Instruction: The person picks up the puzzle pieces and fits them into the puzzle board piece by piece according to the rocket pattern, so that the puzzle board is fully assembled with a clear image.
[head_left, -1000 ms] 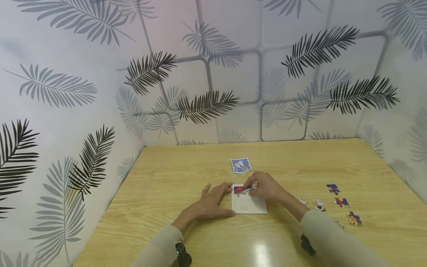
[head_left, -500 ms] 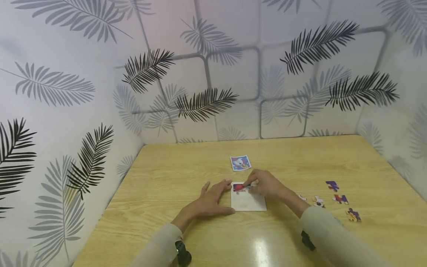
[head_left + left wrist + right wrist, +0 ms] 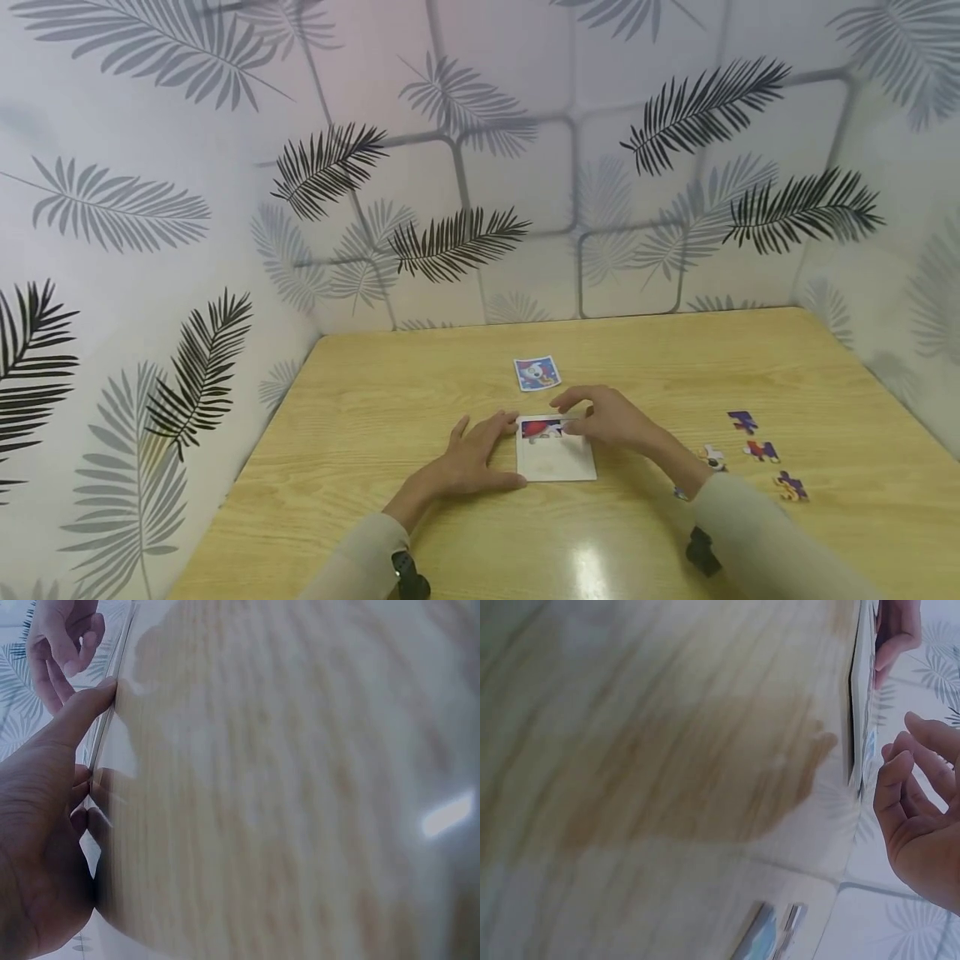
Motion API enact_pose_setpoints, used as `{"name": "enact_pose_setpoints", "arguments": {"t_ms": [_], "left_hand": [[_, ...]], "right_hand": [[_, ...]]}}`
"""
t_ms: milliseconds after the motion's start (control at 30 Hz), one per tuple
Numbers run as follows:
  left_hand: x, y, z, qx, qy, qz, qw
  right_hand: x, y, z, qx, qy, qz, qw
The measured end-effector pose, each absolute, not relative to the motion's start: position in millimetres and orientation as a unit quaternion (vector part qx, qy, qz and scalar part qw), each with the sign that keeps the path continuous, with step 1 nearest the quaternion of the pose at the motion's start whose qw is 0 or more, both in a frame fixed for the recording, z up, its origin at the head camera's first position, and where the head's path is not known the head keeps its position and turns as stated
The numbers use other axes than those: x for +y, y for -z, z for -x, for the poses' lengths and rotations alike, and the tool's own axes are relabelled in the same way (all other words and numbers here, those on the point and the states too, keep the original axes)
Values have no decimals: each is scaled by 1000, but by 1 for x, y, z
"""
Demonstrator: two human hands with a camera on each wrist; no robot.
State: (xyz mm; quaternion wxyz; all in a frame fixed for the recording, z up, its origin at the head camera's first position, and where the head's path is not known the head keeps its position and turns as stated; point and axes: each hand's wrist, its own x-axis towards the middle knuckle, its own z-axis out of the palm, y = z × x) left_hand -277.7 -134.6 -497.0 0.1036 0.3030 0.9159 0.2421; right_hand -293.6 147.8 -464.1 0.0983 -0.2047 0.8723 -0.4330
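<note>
At the far left of the head view, a pale wall (image 3: pixel 172 275) printed with grey and black leaves runs behind a wood-grain table (image 3: pixel 360 383). A light sleeve (image 3: pixel 356 558) enters at the bottom, left of the middle, with a dark device (image 3: pixel 410 577) at its cuff. From it the left hand (image 3: pixel 471 462) reaches to the centre of the frame, its fingers extended and the thumb spread apart from them; the tips touch the left edge of a white puzzle board (image 3: pixel 558 464). The board lies flat just below the middle of the frame. Joined pieces (image 3: pixel 536 429), showing red, purple and white, fill part of its upper strip; the lower part is bare. Above the board lies a small picture card (image 3: pixel 537 373). The right hand (image 3: pixel 615 421) is over the board's upper right corner, index finger and thumb apart, the other fingers loosely bent, holding nothing. Farther right, loose pieces lie scattered on the table: a white one (image 3: pixel 712 457), a purple one (image 3: pixel 742 421), a red-and-purple one (image 3: pixel 762 451) and a purple-and-orange one (image 3: pixel 791 487). The right sleeve (image 3: pixel 772 542) fills the lower right.
</note>
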Motion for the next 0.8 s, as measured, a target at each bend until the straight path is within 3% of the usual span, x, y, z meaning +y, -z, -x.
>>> {"name": "enact_pose_setpoints", "arguments": {"t_ms": [500,800], "left_hand": [[-134,497,277,917,-242,-297,107],[-134,496,277,915,-246,-301,107]], "right_hand": [[179,468,289,839,496,174,138],[203,467,281,862,464,170,110]]}}
